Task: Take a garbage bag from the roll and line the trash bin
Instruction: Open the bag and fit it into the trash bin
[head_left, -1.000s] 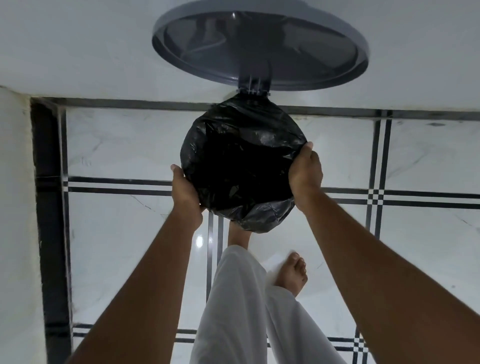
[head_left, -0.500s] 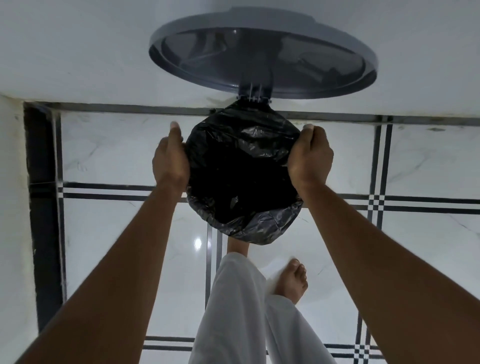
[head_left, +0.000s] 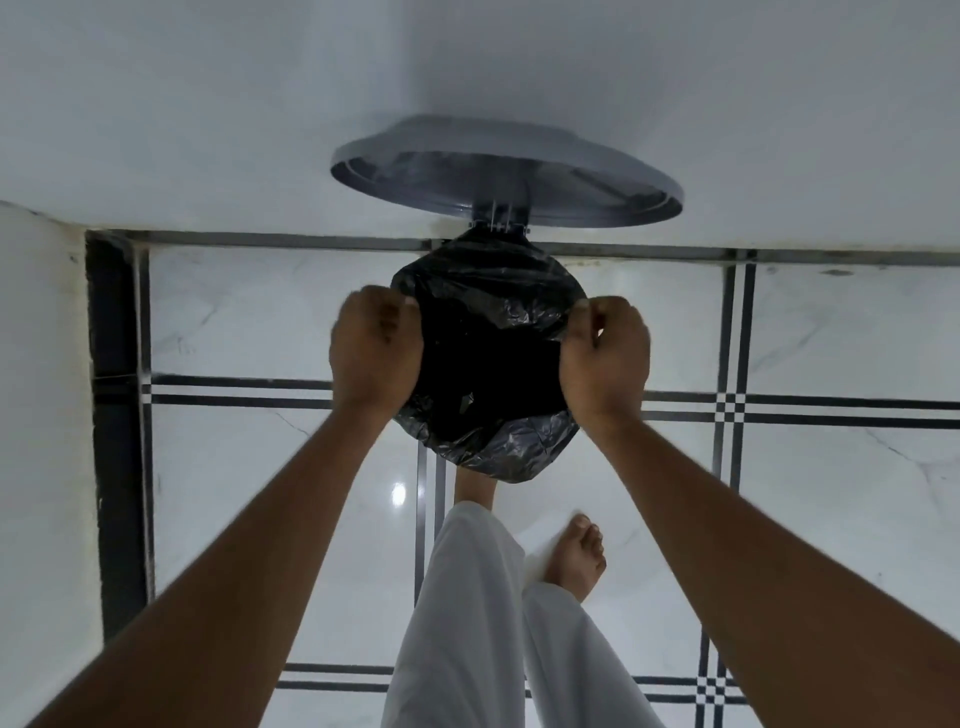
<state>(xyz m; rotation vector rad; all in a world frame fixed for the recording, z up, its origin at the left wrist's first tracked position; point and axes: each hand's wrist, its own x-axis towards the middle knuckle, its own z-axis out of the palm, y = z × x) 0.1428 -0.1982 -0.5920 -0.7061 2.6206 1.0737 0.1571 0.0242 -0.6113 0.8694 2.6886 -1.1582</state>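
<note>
change: both hands moved up the rim since a second ago | left hand (head_left: 375, 347) and right hand (head_left: 605, 353) fingers curled gripping black garbage bag (head_left: 488, 364), draped over pedal bin mouth under raised lid (head_left: 506, 184) | lining judged nearly finished

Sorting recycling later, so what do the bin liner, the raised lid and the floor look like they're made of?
Bin liner: thin black plastic film, glossy, finely crinkled. Lid: likely moulded grey plastic with a dull sheen, ribbed at the hinge. Floor: polished white marble-look tile with dark inlay lines; it mirrors a light spot, so stone or glazed ceramic.
</note>
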